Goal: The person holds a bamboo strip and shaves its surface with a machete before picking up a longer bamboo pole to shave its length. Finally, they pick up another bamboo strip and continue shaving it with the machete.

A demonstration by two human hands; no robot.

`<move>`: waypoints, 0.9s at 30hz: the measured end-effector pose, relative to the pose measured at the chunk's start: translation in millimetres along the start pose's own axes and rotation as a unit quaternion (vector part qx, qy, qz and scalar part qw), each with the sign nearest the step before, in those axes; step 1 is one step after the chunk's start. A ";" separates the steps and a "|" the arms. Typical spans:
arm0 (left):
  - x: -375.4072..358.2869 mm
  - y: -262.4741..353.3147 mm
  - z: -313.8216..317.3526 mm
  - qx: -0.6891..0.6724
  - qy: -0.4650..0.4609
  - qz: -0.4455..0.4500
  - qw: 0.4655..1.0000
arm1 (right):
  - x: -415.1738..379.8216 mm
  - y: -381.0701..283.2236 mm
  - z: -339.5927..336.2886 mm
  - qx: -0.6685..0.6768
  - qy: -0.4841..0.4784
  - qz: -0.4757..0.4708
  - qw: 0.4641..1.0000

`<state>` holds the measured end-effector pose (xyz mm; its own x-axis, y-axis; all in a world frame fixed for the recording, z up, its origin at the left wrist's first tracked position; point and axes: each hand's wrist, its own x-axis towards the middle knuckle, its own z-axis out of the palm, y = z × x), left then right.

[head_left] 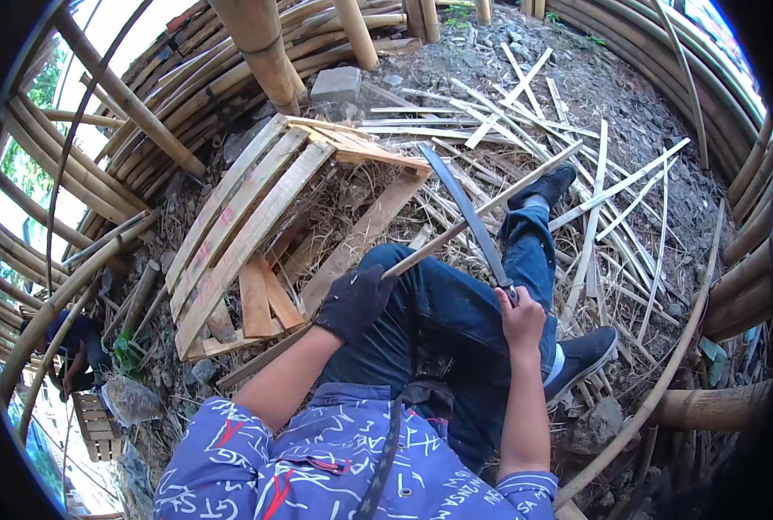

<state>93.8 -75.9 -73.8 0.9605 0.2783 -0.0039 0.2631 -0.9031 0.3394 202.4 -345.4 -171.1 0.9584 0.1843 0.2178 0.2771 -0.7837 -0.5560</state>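
Bamboo strip [430, 246], clasped at its near end by the gloved left hand [352, 307] and extended over the bent leg [456, 299], seemingly for steadiness; the machete [462, 199], handle gripped in the bare right hand [523, 322], is angled across it, contact unclear. Loose slats [598, 186] are strewn beyond.

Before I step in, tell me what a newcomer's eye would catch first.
Probably the long, dark, curved blade in the right hand, mid-picture. Next, the slatted, pale wooden crate with pink marks, on the ground at left. Then the pale bamboo strips strewn crisscross around the black shoes.
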 end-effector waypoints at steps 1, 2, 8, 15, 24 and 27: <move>-0.9 0.6 -1.6 0.006 -0.007 -0.009 1.000 | 2.1 -0.6 -0.8 0.002 0.003 -0.002 1.000; -0.8 -1.2 -0.7 0.009 -0.006 -0.011 1.000 | 1.5 -1.5 -1.8 0.004 0.002 0.001 1.000; -0.7 -4.4 3.1 -0.017 0.011 0.012 1.000 | 0.3 -4.5 -4.9 0.018 -0.017 0.022 0.999; -3.9 -4.8 3.6 -0.011 0.018 0.007 1.000 | 1.3 -7.5 -4.5 0.043 -0.001 0.017 0.999; -13.8 -14.0 24.6 -0.034 0.080 -0.026 0.996 | -14.6 -82.9 -22.0 0.335 -0.037 0.014 0.941; -8.7 -14.5 22.0 -0.048 0.091 -0.018 0.994 | -27.5 -78.9 5.2 0.396 -0.078 0.080 0.912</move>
<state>83.6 -72.5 -99.4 0.9159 0.3721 0.1504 0.2780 -0.8585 0.4309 154.5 -285.7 -137.4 0.9718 0.2359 0.0010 0.0363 -0.1456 -0.9887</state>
